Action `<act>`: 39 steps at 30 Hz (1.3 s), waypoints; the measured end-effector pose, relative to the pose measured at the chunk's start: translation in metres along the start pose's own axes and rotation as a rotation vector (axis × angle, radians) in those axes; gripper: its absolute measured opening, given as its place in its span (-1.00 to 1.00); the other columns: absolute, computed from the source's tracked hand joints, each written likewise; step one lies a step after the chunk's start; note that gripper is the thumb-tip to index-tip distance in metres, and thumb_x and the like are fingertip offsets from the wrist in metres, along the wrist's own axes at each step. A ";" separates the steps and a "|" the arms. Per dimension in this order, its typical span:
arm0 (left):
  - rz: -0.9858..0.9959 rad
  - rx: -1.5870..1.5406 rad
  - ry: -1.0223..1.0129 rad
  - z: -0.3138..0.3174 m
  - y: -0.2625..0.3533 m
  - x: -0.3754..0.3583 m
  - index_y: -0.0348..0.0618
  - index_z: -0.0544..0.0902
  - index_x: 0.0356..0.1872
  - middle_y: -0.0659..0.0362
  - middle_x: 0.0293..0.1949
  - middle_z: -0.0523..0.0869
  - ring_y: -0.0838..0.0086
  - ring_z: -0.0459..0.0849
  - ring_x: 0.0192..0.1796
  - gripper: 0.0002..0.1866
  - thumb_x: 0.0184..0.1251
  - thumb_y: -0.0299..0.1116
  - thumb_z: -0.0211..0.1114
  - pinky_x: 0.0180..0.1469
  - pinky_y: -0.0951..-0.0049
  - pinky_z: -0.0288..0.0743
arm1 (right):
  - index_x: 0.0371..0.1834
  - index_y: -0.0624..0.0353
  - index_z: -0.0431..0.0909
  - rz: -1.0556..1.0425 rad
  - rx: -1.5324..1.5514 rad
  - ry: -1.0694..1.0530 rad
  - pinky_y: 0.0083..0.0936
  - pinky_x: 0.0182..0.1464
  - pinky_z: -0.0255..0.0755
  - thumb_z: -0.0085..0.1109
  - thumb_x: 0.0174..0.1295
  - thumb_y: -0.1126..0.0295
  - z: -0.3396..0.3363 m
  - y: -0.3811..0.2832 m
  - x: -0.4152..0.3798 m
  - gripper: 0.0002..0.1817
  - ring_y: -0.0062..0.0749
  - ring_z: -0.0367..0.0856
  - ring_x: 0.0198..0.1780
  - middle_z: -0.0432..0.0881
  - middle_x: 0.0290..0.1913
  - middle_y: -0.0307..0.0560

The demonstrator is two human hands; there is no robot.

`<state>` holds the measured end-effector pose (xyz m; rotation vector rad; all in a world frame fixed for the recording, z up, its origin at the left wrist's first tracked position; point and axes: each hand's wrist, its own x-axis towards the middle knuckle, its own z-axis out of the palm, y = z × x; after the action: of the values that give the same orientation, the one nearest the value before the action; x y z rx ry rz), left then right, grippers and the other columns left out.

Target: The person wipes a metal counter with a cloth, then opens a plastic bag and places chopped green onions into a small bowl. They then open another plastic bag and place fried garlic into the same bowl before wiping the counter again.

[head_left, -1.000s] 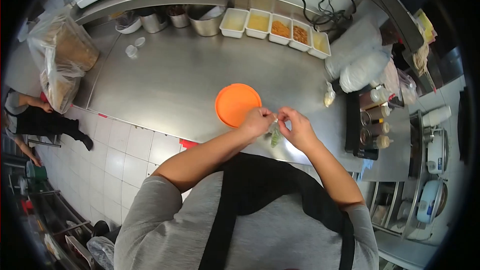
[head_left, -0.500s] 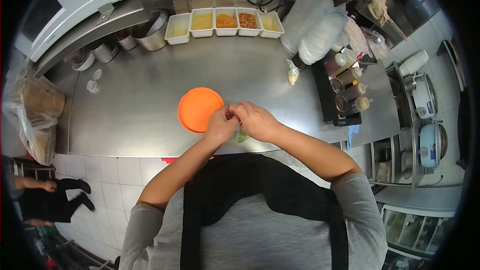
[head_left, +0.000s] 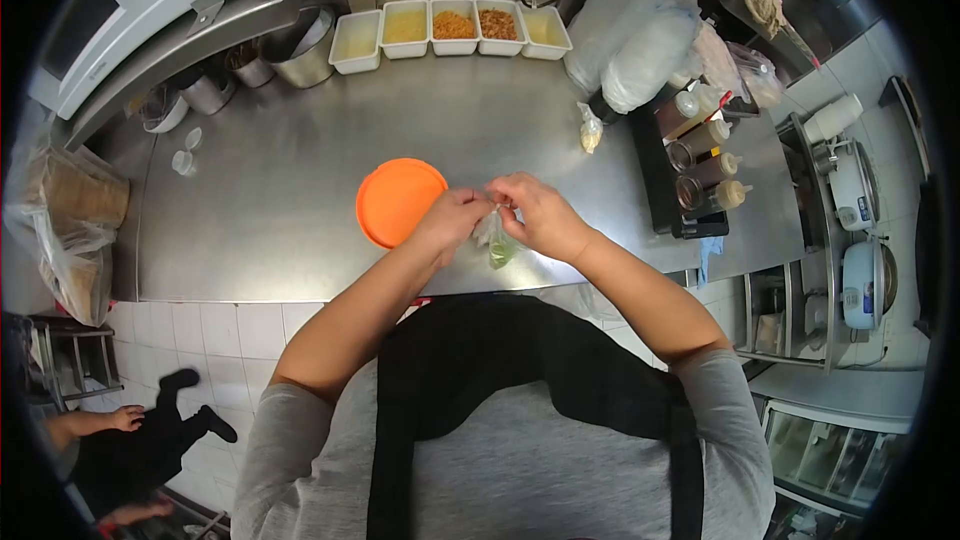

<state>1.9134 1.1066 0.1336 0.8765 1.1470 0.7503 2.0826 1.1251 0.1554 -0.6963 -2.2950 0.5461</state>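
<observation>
A small clear plastic bag (head_left: 499,249) with something green in its bottom hangs from my fingers near the front edge of the steel counter (head_left: 250,220). My left hand (head_left: 455,219) pinches the gathered top of the bag from the left. From the right, my right hand (head_left: 540,217) has its thumb and fingers closed on the same top. An orange round lid or shallow dish (head_left: 400,202) lies just left of my left hand. The fingertips partly cover the bag's neck.
White trays of food (head_left: 454,26) line the back. A small tied bag (head_left: 590,128) and a black rack (head_left: 657,180) with sauce bottles (head_left: 733,194) are at right. Small clear cups (head_left: 183,162) sit left. Another person (head_left: 130,450) is at lower left.
My hands have moved slightly apart, and the green-bottomed bag now shows more fully between them. The other person at lower left has shifted right and down.
</observation>
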 end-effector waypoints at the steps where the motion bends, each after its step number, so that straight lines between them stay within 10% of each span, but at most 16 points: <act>1: -0.021 -0.010 -0.029 -0.001 0.001 -0.001 -0.12 0.58 -0.34 0.37 -0.49 0.48 0.66 0.39 -0.39 -0.84 0.19 -0.26 0.20 -0.33 0.57 0.23 | -0.04 0.13 0.33 -0.013 -0.022 -0.020 -0.28 -0.20 0.45 0.12 -0.02 0.60 -0.002 -0.001 0.003 -0.58 -0.06 0.52 -0.21 0.51 -0.31 -0.03; 17: 0.095 0.004 -0.003 -0.024 -0.012 -0.021 -0.24 0.58 -0.20 0.27 -0.35 0.56 0.63 0.46 -0.30 -0.79 0.21 -0.34 0.20 -0.22 0.58 0.34 | 0.03 0.13 0.22 -0.223 -0.144 -0.140 -0.37 -0.38 0.42 0.06 -0.02 0.69 0.017 -0.024 0.020 -0.50 -0.21 0.46 -0.44 0.43 -0.40 -0.06; 23: 0.237 0.188 0.098 -0.040 -0.021 -0.026 -0.22 0.53 -0.38 0.28 -0.45 0.51 0.63 0.44 -0.42 -0.90 0.18 -0.40 0.17 -0.40 0.57 0.32 | 0.01 0.15 0.34 0.445 0.649 0.038 -0.39 -0.26 0.47 0.06 -0.03 0.63 0.037 -0.020 0.009 -0.54 -0.18 0.53 -0.35 0.45 -0.34 -0.06; 32: 0.173 0.205 0.030 -0.049 -0.016 -0.035 -0.21 0.54 -0.37 0.31 -0.44 0.52 0.67 0.43 -0.40 -0.89 0.22 -0.38 0.18 -0.35 0.61 0.31 | -0.34 0.19 0.45 -0.114 -0.185 -0.007 -0.45 -0.32 0.44 0.14 0.00 0.53 0.033 -0.027 0.010 -0.86 -0.32 0.48 -0.44 0.50 -0.39 -0.08; 38: 0.238 0.248 0.005 -0.047 -0.016 -0.028 -0.20 0.53 -0.38 0.32 -0.44 0.52 0.69 0.43 -0.40 -0.92 0.22 -0.42 0.16 -0.34 0.66 0.30 | -0.40 0.16 0.44 0.567 0.505 0.192 -0.45 -0.39 0.37 0.12 0.01 0.51 0.051 -0.032 -0.011 -0.91 -0.29 0.47 -0.49 0.50 -0.54 -0.10; 39: 0.208 0.276 -0.015 -0.048 -0.017 -0.026 -0.20 0.53 -0.38 0.32 -0.44 0.52 0.70 0.43 -0.40 -0.93 0.22 -0.43 0.16 -0.35 0.66 0.30 | -0.41 0.17 0.43 0.413 0.299 0.154 -0.37 -0.35 0.40 0.13 0.01 0.48 0.047 -0.035 -0.013 -0.90 -0.21 0.50 -0.44 0.51 -0.46 -0.06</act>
<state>1.8618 1.0857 0.1214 1.2452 1.1747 0.7624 2.0466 1.0814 0.1355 -1.0272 -1.8779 0.9663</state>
